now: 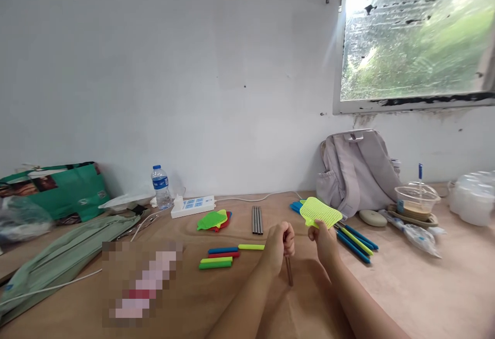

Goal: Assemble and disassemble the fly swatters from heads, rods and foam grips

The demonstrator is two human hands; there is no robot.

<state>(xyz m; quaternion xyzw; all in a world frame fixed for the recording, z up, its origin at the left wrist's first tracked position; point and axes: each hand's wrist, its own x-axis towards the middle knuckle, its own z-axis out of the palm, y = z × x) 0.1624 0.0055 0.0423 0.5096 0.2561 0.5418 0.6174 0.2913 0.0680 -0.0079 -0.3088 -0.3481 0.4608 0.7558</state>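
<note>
At the left of the frame, a green bag [77, 192] and a water bottle [160, 187] stand well apart from your work, with a white power strip [195, 206] just beside the bottle. Right of the strip, a green mesh piece [211, 220] overlaps a red one [229, 219] on the tabletop [425, 292]. Below them, short coloured rods [223, 255] in blue, red, yellow and green lie side by side, and one more yellow rod [247, 247] points toward your left wrist. Four bare metal tubes [257, 220] lie together near the centre.

Your left hand [280, 243], just right of centre, has its grip curled into a fist around a metal tube [290, 272]; the lower end pokes out beneath, and you cannot tell from here whether it touches the tabletop. Your right hand [324, 238] has its grip pinched on the narrow end of a yellow-green mesh piece [320, 212], held flat side up.

Further right, blue and yellow rods [353, 241] lie beside your right forearm, in front of a grey backpack [361, 174].

The step in hand looks like holding the two parts ready, tube and mesh apart. The next move seems to call for a firm fist and a pinch that doesn't bend the mesh.
</note>
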